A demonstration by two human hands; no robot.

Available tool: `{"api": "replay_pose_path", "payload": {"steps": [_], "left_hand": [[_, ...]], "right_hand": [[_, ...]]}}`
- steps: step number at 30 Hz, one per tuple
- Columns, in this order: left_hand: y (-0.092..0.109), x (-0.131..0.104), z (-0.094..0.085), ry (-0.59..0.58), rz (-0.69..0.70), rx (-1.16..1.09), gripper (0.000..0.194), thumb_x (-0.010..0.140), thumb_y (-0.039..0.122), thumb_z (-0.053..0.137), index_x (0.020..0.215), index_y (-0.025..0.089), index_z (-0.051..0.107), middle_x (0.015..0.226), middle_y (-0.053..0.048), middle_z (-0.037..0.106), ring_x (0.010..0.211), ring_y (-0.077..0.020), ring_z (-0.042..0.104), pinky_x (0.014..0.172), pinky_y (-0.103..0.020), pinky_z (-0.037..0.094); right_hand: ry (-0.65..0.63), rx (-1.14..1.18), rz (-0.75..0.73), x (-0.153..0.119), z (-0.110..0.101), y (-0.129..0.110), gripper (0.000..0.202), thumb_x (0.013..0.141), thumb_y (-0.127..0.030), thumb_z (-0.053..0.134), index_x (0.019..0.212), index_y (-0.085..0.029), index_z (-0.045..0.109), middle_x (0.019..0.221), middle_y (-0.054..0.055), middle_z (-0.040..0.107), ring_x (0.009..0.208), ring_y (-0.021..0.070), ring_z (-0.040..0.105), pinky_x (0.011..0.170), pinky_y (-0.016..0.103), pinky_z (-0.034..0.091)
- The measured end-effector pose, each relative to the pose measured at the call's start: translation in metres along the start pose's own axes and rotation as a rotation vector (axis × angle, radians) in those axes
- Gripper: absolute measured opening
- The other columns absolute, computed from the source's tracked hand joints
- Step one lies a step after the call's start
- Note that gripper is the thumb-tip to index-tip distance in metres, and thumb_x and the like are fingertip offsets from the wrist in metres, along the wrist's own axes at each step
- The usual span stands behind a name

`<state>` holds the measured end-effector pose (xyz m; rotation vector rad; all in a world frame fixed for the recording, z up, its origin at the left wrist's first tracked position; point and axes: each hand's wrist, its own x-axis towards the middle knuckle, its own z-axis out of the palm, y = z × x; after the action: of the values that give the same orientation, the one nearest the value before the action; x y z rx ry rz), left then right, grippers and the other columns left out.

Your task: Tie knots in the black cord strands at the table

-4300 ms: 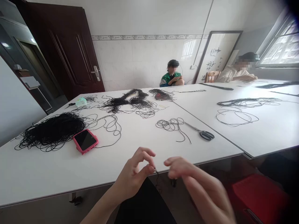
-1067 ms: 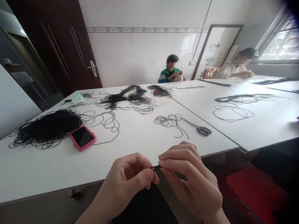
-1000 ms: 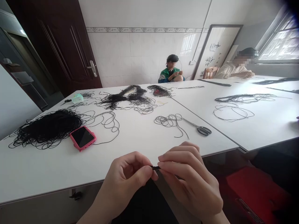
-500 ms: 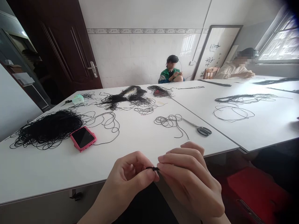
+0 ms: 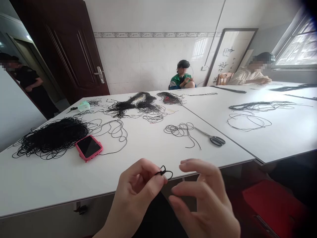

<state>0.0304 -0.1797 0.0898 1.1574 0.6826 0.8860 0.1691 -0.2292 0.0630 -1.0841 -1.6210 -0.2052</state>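
Observation:
Between the thumb and forefinger of my left hand point(image 5: 138, 195) is a small knotted black cord point(image 5: 162, 172), with short loops standing out above and to the right of the knot. My right hand point(image 5: 204, 196) is just right of it, thumb and fingers spread apart, holding nothing. Both hands are at the near edge of the white table point(image 5: 138, 148). Beyond them lie a loosely coiled black cord point(image 5: 179, 129) and scissors point(image 5: 216, 140) with dark handles.
A large heap of black cord point(image 5: 56, 135) lies at the left beside a phone in a pink case point(image 5: 89, 147). More cord bundles point(image 5: 133, 102) lie farther back. Two people sit across the table; another person point(image 5: 29, 82) stands by the door. A red seat point(image 5: 269, 205) is at lower right.
My right hand has let go of the knotted cord and drawn back to the right, its fingers spreading. Small loops now show at the knot. A person has come into view at the doorway.

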Motion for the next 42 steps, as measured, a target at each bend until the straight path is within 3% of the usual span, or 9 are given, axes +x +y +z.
{"api": "replay_pose_path", "payload": {"steps": [3,6,10,15,21,28,35,38,42], "left_hand": [[-0.003,-0.001,0.004,0.027,0.118,-0.001,0.017,0.080,0.029,0.063,0.066,0.021,0.057,0.069,0.003,0.047,0.067,-0.0074,0.044,0.060,-0.016,0.037],[-0.005,-0.002,0.006,0.051,0.189,0.019,0.015,0.080,0.027,0.062,0.068,0.021,0.058,0.073,0.003,0.046,0.067,-0.0071,0.043,0.060,-0.017,0.038],[-0.009,-0.003,0.006,0.066,0.221,0.053,0.014,0.082,0.026,0.061,0.069,0.021,0.058,0.072,0.004,0.044,0.066,-0.0066,0.042,0.060,-0.018,0.037],[-0.012,0.000,0.005,0.085,0.259,0.057,0.012,0.082,0.027,0.061,0.071,0.022,0.059,0.074,0.004,0.042,0.067,-0.0067,0.042,0.061,-0.018,0.037],[-0.015,0.000,0.004,0.073,0.232,0.025,0.014,0.082,0.027,0.061,0.069,0.022,0.058,0.071,0.004,0.041,0.065,-0.0057,0.041,0.059,-0.017,0.036],[-0.011,-0.001,0.000,0.060,0.175,-0.002,0.017,0.082,0.028,0.060,0.068,0.020,0.055,0.070,0.005,0.040,0.063,-0.0055,0.039,0.057,-0.017,0.035],[-0.009,0.004,-0.002,0.014,0.109,-0.003,0.019,0.082,0.026,0.060,0.066,0.018,0.052,0.069,0.004,0.040,0.066,-0.0061,0.040,0.062,-0.015,0.037],[-0.010,0.006,-0.005,0.026,0.111,0.016,0.021,0.082,0.027,0.059,0.065,0.018,0.050,0.067,0.005,0.039,0.063,-0.0055,0.037,0.059,-0.015,0.036],[-0.005,0.007,-0.010,0.008,0.207,0.183,0.016,0.083,0.023,0.057,0.068,0.020,0.053,0.069,0.005,0.042,0.064,-0.0053,0.041,0.057,-0.014,0.037]], "right_hand": [[-0.087,0.016,0.092,-0.005,0.011,-0.007,0.009,0.084,-0.015,0.056,0.090,-0.021,0.056,0.109,0.009,0.047,0.096,0.0209,0.054,0.071,0.034,0.050],[0.016,0.058,0.134,-0.003,0.022,-0.010,0.011,0.082,-0.010,0.054,0.087,-0.019,0.055,0.101,0.008,0.051,0.095,0.0183,0.055,0.073,0.030,0.052],[0.077,0.094,0.157,0.003,0.028,-0.011,0.016,0.079,-0.003,0.051,0.079,-0.019,0.053,0.094,0.006,0.054,0.092,0.0137,0.056,0.071,0.023,0.052],[0.122,0.143,0.190,0.003,0.031,-0.011,0.016,0.079,-0.004,0.052,0.086,-0.019,0.051,0.094,0.005,0.054,0.091,0.0125,0.056,0.073,0.022,0.053],[0.092,0.196,0.220,0.006,0.030,-0.014,0.016,0.081,-0.003,0.049,0.080,-0.019,0.051,0.087,0.002,0.052,0.086,0.0092,0.054,0.067,0.015,0.051],[-0.054,0.210,0.240,0.004,0.025,-0.016,0.018,0.082,-0.003,0.046,0.084,-0.021,0.050,0.088,0.003,0.050,0.090,0.0131,0.051,0.069,0.019,0.051],[-0.087,0.259,0.305,0.002,0.029,-0.017,0.016,0.083,-0.007,0.045,0.083,-0.022,0.052,0.094,0.005,0.046,0.091,0.0142,0.053,0.073,0.025,0.053],[-0.090,0.127,0.210,0.001,0.026,-0.014,0.016,0.084,-0.007,0.045,0.085,-0.021,0.053,0.101,0.006,0.044,0.102,0.0171,0.051,0.082,0.032,0.050],[0.004,-0.045,0.079,0.004,0.014,-0.004,0.013,0.084,-0.014,0.054,0.096,-0.020,0.054,0.116,0.009,0.040,0.123,0.0224,0.038,0.099,0.040,0.038]]}}
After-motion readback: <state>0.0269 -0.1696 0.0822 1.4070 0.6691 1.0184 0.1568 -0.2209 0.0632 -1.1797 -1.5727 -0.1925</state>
